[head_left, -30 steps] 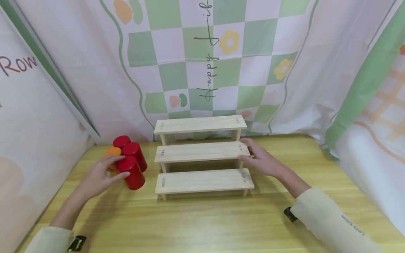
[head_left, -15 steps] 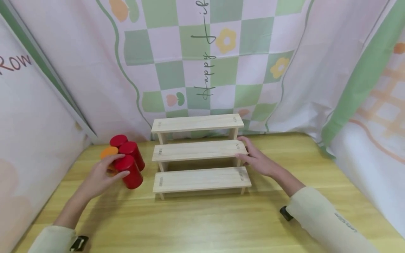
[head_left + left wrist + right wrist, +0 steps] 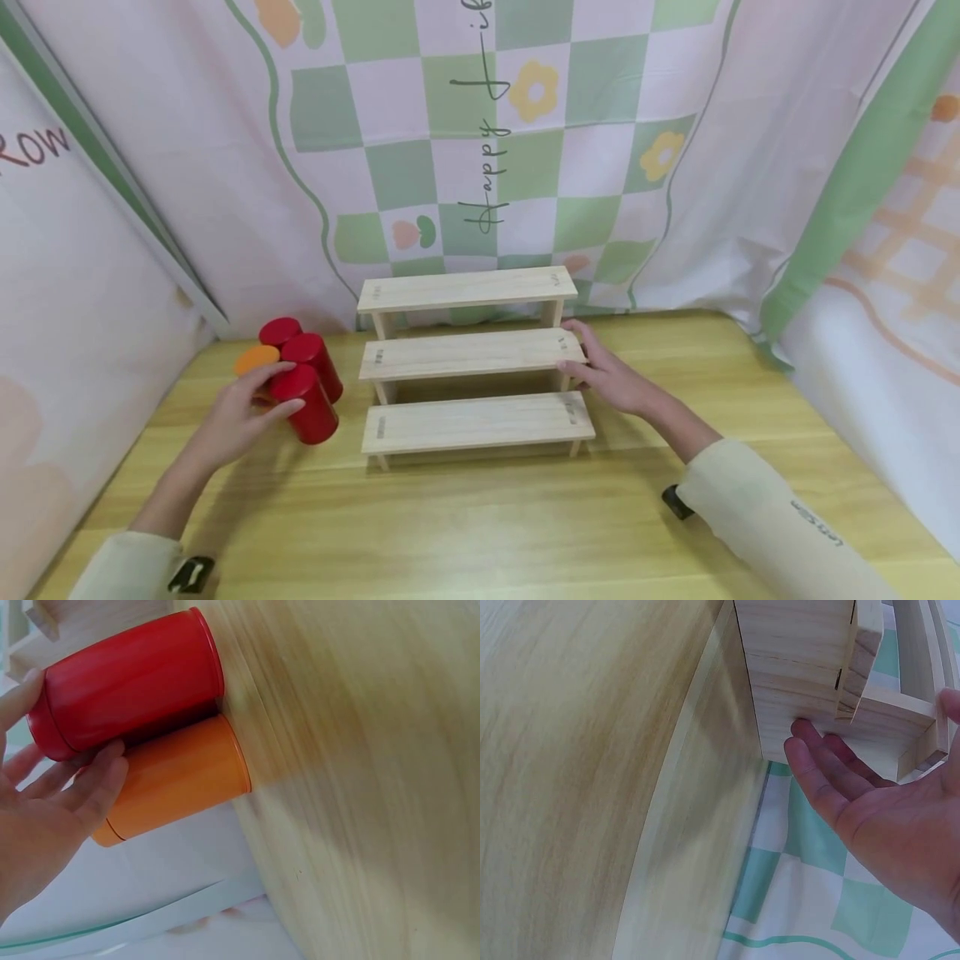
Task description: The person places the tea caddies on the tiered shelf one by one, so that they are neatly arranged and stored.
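My left hand (image 3: 234, 421) holds the nearest red canister (image 3: 313, 414) around its lid, thumb on the near side and fingers on the far side. That canister stands upright on the table. Close against it are an orange canister (image 3: 255, 358) and two more red canisters, a middle one (image 3: 322, 368) and a rear one (image 3: 279, 330). At the right end of a three-step wooden stand (image 3: 468, 354), my right hand (image 3: 613, 382) grips the middle step. Its thumb lies at the step's front corner. In the right wrist view the fingertips (image 3: 801, 729) reach the stand's side panel.
The stand sits at the back of the wood-patterned table (image 3: 465, 533), with bare steps. Behind it hangs a green-and-white checked cloth (image 3: 465, 167). A white cloth wall (image 3: 90, 275) borders the left side, and another patterned cloth (image 3: 892, 283) the right.
The head view has shifted slightly. Both hands keep their places, the left on the red canister and the right on the stand.
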Demonstrator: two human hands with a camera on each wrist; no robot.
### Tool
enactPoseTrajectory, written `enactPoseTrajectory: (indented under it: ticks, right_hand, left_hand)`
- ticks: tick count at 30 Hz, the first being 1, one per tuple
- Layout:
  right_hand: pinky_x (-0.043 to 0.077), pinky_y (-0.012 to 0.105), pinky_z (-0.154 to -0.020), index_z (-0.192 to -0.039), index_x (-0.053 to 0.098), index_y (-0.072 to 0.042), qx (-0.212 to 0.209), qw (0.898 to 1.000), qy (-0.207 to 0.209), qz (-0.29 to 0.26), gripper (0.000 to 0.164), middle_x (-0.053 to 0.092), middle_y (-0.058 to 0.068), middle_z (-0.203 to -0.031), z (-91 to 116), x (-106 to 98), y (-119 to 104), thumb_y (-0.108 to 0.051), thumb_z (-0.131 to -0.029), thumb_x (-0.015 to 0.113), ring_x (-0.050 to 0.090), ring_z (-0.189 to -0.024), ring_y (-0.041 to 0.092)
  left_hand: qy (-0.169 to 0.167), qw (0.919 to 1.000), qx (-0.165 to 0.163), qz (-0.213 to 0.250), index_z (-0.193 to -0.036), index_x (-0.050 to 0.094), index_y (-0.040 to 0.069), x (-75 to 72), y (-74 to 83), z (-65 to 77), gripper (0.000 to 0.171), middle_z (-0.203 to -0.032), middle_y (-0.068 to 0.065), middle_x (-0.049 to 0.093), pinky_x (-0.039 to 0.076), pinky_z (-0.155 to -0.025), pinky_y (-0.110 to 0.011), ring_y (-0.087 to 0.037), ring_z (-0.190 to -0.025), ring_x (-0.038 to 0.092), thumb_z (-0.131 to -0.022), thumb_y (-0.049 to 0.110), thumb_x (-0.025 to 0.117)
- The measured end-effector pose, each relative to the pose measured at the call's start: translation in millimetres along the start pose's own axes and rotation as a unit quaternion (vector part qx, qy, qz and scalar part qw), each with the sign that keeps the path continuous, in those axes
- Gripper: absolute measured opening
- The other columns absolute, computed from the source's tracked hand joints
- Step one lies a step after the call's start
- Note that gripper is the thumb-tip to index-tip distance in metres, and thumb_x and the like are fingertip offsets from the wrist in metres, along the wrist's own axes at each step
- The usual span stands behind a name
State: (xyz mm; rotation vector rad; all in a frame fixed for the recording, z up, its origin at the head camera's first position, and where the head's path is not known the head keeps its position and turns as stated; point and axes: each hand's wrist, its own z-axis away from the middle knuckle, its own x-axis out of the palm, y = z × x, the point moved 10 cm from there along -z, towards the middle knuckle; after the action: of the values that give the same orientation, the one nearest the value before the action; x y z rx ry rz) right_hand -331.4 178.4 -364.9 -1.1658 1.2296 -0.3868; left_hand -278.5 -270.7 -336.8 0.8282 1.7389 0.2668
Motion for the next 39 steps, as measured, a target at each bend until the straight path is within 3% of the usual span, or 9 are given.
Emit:
enactPoseTrajectory:
  ticks: [9,22,29,39]
  right_hand:
    - [0.056,0.042,-0.08,-0.157,0.015,-0.007,-0.002,1.0,-0.001,-0.001,0.057,0.053,0.025,-0.119,0,0,0,-0.018,-0.11,0.048,0.054,-0.101,0.03]
    - [0.055,0.044,-0.077,-0.155,0.015,-0.007,0.006,1.0,0.0,-0.006,0.057,0.053,0.026,-0.116,-2,0,1,-0.017,-0.11,0.048,0.053,-0.098,0.029]
    - [0.054,0.047,-0.078,-0.154,0.016,-0.008,0.017,1.0,-0.002,-0.012,0.056,0.053,0.03,-0.119,-1,-1,3,-0.016,-0.109,0.049,0.054,-0.097,0.031]
    - [0.054,0.043,-0.075,-0.153,0.016,-0.006,0.015,1.0,-0.004,-0.022,0.057,0.053,0.03,-0.118,-3,0,3,-0.015,-0.108,0.049,0.054,-0.094,0.028]
  left_hand:
    - [-0.001,0.9999,0.001,-0.013,-0.136,0.057,-0.008,0.0,3.9,-0.9,0.054,-0.124,-0.027,0.064,0.058,-0.076,-0.032,-0.033,-0.093,0.067,-0.091,0.009,0.08]
    - [-0.001,1.0,0.002,-0.005,-0.135,0.059,-0.008,0.3,5.5,-3.1,0.053,-0.124,-0.027,0.064,0.057,-0.075,-0.026,-0.032,-0.091,0.067,-0.09,0.009,0.081]
    - [0.001,1.0,-0.005,0.004,-0.136,0.06,-0.005,-2.0,11.8,-2.8,0.054,-0.125,-0.025,0.064,0.061,-0.081,-0.039,-0.035,-0.096,0.069,-0.091,0.015,0.081]
    - [0.033,0.9976,0.041,0.046,-0.136,0.062,-0.002,-11.4,31.8,-3.3,0.052,-0.122,-0.023,0.067,0.057,-0.079,-0.018,-0.036,-0.094,0.07,-0.088,0.004,0.081]
